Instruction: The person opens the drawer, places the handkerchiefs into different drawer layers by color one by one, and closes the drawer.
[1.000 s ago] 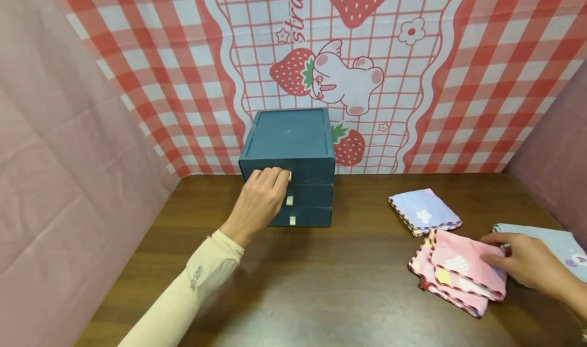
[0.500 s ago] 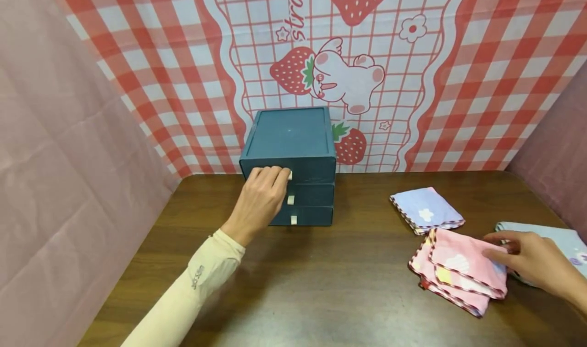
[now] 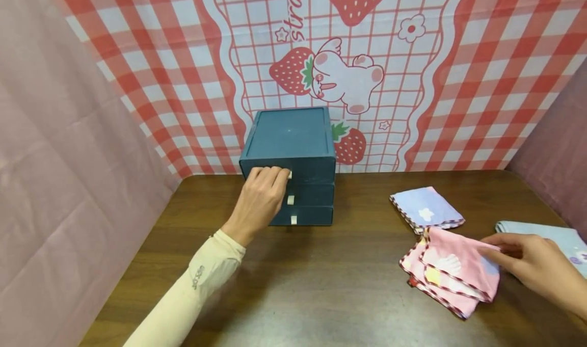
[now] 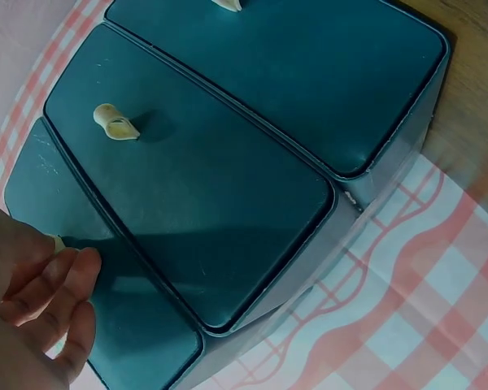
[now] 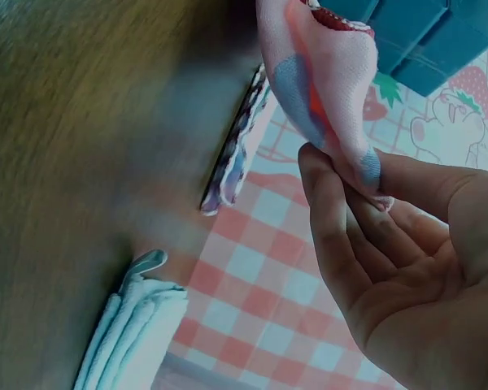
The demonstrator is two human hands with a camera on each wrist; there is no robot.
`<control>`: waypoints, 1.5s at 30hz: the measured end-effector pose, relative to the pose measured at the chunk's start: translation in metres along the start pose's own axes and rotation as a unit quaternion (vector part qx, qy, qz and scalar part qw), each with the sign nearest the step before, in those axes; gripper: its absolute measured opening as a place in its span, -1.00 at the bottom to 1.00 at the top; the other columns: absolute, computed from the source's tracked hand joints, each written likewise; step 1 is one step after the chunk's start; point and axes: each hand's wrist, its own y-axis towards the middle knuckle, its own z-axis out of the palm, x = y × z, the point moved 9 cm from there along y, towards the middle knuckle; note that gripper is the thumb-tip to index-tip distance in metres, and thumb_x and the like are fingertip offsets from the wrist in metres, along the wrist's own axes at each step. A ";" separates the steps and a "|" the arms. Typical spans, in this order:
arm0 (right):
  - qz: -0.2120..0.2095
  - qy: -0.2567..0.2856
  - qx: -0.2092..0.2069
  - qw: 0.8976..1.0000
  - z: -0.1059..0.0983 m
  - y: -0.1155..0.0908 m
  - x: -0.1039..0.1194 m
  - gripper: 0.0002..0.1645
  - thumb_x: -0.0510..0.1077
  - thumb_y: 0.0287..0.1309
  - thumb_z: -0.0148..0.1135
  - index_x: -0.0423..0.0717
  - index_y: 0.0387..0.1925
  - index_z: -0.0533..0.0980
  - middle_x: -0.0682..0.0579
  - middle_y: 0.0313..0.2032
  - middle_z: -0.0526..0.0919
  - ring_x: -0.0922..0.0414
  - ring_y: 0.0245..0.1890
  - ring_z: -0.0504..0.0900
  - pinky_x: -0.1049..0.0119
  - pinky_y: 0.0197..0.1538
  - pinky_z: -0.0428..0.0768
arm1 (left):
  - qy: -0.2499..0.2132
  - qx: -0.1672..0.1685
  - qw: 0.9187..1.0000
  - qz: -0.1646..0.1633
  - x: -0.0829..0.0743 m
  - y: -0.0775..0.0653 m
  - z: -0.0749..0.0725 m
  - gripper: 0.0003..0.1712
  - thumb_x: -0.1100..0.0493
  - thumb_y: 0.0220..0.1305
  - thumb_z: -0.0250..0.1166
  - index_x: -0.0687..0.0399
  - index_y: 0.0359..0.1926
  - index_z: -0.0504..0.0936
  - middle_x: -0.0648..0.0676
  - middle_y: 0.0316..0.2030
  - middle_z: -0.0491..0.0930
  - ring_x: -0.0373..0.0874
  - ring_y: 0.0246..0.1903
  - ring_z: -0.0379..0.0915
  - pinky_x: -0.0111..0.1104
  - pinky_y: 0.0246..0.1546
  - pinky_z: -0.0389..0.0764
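Note:
A dark teal three-drawer box (image 3: 293, 133) stands at the back of the table, all its drawers closed. My left hand (image 3: 261, 199) pinches the small cream pull tab (image 3: 290, 175) of the top drawer; in the left wrist view the fingers (image 4: 80, 276) largely cover that tab. On the right, a folded pink towel (image 3: 458, 260) with a striped edge is pinched at its right side between thumb and fingers of my right hand (image 3: 536, 263). The right wrist view has the pink towel (image 5: 325, 81) hanging folded from the fingertips.
Behind the pink towel lies a folded lavender towel (image 3: 426, 207) with a white flower. A pale blue towel (image 3: 550, 232) is partly hidden by the right hand. A red-and-white checked cloth (image 3: 183, 72) hangs behind the wooden table (image 3: 321, 286).
My right hand has taken hold of the pink towel and shifted it slightly to the left, lifting its right side. The left hand stays on the top drawer's tab.

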 end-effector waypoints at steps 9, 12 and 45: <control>0.002 -0.003 -0.025 1.000 -0.005 0.001 0.010 -0.96 -0.17 0.11 0.45 -0.03 -0.37 0.72 0.45 -0.59 0.52 0.47 -0.57 0.30 0.54 -0.49 0.22 | -0.001 -0.003 1.000 0.006 -0.002 -0.002 -0.003 -0.84 0.31 0.38 0.16 0.29 -0.10 0.61 0.13 -0.25 0.62 0.00 -0.29 0.55 -0.19 -0.20 0.51; -0.004 -0.007 -0.033 0.999 -0.007 0.001 0.012 -0.95 -0.16 0.09 0.46 -0.03 -0.37 0.72 0.47 -0.56 0.54 0.47 -0.55 0.32 0.55 -0.47 0.25 | 0.000 0.003 1.000 0.007 -0.003 -0.003 -0.004 -0.83 0.32 0.35 0.19 0.28 -0.09 0.61 0.13 -0.24 0.62 -0.01 -0.28 0.55 -0.20 -0.20 0.51; -0.067 0.017 -0.144 0.987 -0.044 -0.005 0.055 -0.71 -0.28 -0.23 0.59 0.11 -0.40 0.73 0.75 -0.37 0.51 0.74 -0.41 0.45 0.56 -0.49 0.36 | 0.024 0.013 0.999 0.027 -0.021 -0.013 -0.024 -0.78 0.28 0.29 0.32 0.29 -0.07 0.63 0.14 -0.22 0.66 -0.04 -0.26 0.58 -0.21 -0.19 0.55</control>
